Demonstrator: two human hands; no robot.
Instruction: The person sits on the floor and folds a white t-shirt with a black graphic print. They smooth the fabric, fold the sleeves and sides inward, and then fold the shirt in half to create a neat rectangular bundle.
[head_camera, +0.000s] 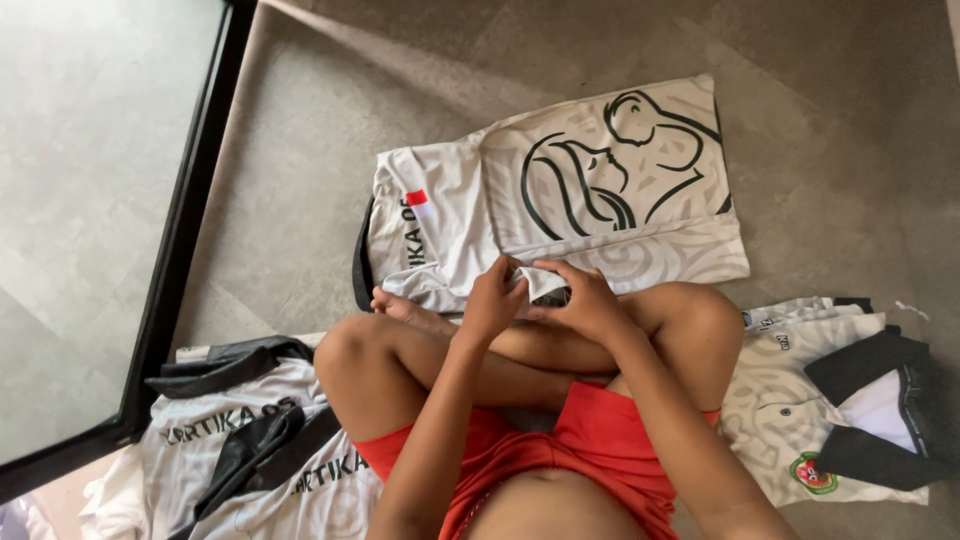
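Both hands meet at the near edge of a white sports jersey (560, 195) spread flat on the grey tiled floor (820, 90) in front of the person's crossed legs. Left hand (493, 297) is closed, its fingers curled around a small fold of the jersey's white fabric at the hem. Right hand (583, 297) is closed too, thumb and fingers pinching the same bit of cloth from the other side, so the two hands touch or nearly touch over it. What exactly lies inside the fold is too small to tell.

That jersey lies folded, with a large black line drawing on its pale patterned back, a black collar edge at its left end and a small red patch near the shoulder. Its near edge rests against the person's shins and bare foot (395, 303).

Red shorts (590, 440) cover the person's lap at the bottom of the view. Beside the left knee lies a pile of white and black jerseys (240, 440), loosely heaped, with dark sleeves lying across them. By the right knee lies another folded white jersey (800, 400) with a round red and green badge, and a black and white garment (880, 400) rests on top of it. A black door frame (190, 200) runs along the left, with glass beyond it.
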